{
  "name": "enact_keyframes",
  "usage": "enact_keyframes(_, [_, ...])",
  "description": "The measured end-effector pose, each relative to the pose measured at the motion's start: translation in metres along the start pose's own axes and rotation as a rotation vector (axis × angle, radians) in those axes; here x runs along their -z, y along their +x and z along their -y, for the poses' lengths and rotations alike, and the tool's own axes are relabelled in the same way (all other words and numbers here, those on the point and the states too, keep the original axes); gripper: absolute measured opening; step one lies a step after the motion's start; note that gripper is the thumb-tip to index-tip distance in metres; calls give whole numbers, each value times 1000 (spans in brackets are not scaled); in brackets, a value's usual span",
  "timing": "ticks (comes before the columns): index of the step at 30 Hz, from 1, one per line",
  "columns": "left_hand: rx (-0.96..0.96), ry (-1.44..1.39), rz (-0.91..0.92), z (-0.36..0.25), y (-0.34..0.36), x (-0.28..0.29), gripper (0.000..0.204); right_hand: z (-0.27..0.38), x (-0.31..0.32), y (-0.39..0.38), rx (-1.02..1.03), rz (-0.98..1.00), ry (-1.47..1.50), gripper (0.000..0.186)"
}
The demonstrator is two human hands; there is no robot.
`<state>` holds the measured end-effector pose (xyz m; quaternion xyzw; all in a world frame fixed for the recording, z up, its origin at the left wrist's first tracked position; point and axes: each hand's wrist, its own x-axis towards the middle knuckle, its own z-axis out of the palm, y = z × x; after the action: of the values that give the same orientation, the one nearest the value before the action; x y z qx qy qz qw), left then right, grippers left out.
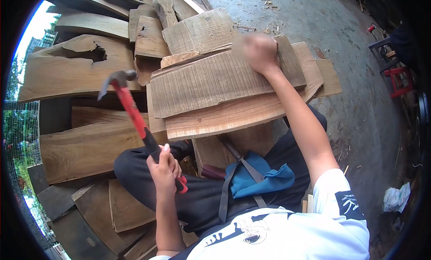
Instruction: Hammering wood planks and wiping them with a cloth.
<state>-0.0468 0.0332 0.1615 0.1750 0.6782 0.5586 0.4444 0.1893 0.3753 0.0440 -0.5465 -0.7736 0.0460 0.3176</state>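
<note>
A blue cloth (258,179) lies on the lap (139,168). Left of it, the left hand (164,172) is clamped round a hammer (130,107), whose head shows against planks (90,147). Beyond, a board (211,82) lies on a slab (238,115); the right hand (259,52), well apart from the left, is curled at the board's far edge, too blurred to tell whether it grips anything. A red stool (398,82) stands far right

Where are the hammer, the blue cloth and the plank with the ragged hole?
Hammer (133,111), head view: red part of the handle.
Blue cloth (244,182), head view: lower left part.
Plank with the ragged hole (83,77), head view: wood below the hole.
</note>
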Motion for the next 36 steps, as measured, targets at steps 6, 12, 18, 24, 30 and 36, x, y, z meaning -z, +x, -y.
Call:
enact_keyframes(6, [-104, 8, -64, 10, 5, -14, 21, 0, -1, 1, 12, -14, 3, 26])
enact_keyframes(12, [209, 125, 29, -7, 13, -14, 43, 1, -1, -2, 19, -43, 10, 22])
enact_keyframes(18, [-73, -17, 13, 5, -16, -17, 17, 5, 3, -2, 43, -77, 45, 23])
enact_keyframes(24, [351, -100, -54, 33, -46, -20, 18, 11, 9, -1, -8, 0, 33, 25])
enact_keyframes(30, [267, -179, 72, 24, -78, -6, 21, 10, 7, -2, 1, 1, 40, 26])
enact_keyframes(36, [211, -106, -42, 37, -91, -4, 17, 8, 6, -1, 12, -3, 43, 26])
